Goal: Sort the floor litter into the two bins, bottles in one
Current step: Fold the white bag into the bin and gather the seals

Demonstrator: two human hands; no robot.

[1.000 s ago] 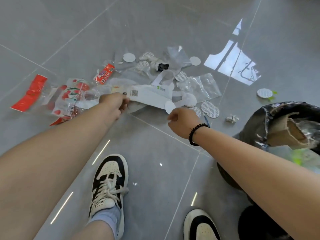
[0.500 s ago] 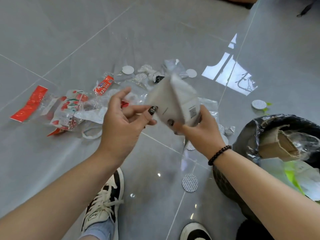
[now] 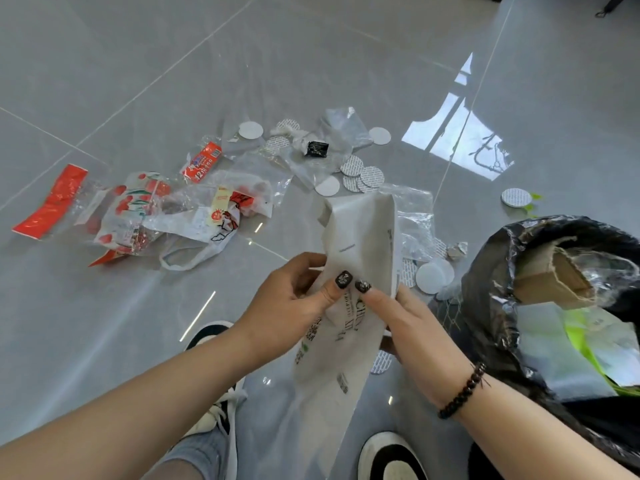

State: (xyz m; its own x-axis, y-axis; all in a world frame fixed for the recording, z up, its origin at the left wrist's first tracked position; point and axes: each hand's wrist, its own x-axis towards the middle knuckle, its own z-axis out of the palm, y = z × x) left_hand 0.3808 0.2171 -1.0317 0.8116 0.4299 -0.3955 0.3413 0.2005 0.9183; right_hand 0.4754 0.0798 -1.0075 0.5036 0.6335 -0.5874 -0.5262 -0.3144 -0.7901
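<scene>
A long white printed wrapper [image 3: 353, 258] hangs between my hands above the grey floor. My left hand [image 3: 294, 303] pinches its left side with the thumb on top. My right hand [image 3: 412, 323] pinches its right edge, thumb pressed on the print. A bin lined with a black bag [image 3: 491, 271] stands at the right and holds cardboard, clear film and green-yellow packaging. More litter lies beyond: red-and-clear snack bags [image 3: 138, 209], a red strip [image 3: 52, 200], clear plastic bags [image 3: 332, 140] and several white round seals [image 3: 360, 174]. No bottle is visible.
My two black-and-white shoes [image 3: 214, 410] stand on the tiles below my arms. A lone round seal [image 3: 516, 197] lies near the bin's far side, a small crumpled foil [image 3: 455, 251] beside the bin. Bright window glare [image 3: 457, 140] falls on the floor at the upper right.
Both hands lifted the white wrapper off the floor pile and brought it toward me; it now hangs lengthwise between my thumbs. The view has shifted closer to the bin.
</scene>
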